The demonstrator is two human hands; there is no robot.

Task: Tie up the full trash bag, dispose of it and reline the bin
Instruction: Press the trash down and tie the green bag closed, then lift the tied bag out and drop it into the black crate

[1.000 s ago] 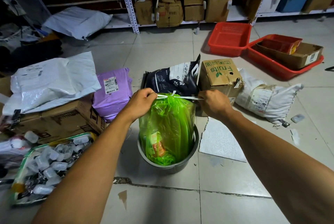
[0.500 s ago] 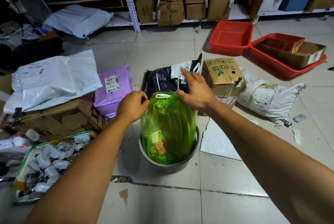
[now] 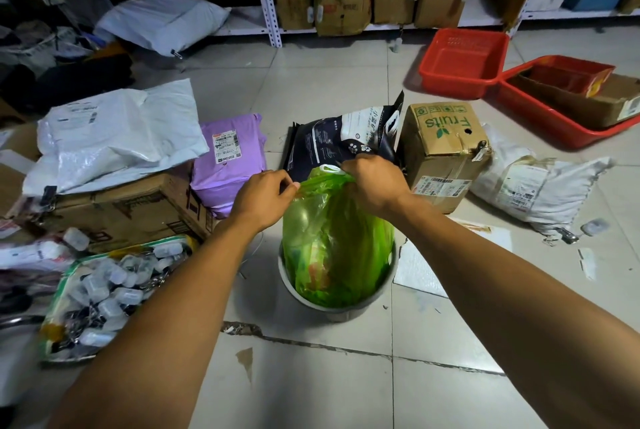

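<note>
A full green trash bag [image 3: 337,241] stands in a round grey bin [image 3: 346,309] on the tiled floor in the middle of the view. Its gathered top carries a white drawstring loop [image 3: 327,169]. My left hand [image 3: 265,196] pinches the bag's top edge from the left. My right hand [image 3: 372,182] closes over the gathered top and the drawstring from the right. Both hands meet at the bag's neck, well above the bin's rim.
Behind the bin lie a dark printed pouch [image 3: 341,143] and a "Fruits" carton [image 3: 443,151]. A purple parcel [image 3: 230,158], white mailers [image 3: 114,134] and a tray of small bottles [image 3: 107,290] crowd the left. Red baskets [image 3: 464,63] sit far right. A white foam sheet [image 3: 420,267] lies beside the bin.
A second ago my hands pulled the white drawstring taut, apart to either side. They have since come together at the bag's neck, the right hand passing behind the top and then closing on it.
</note>
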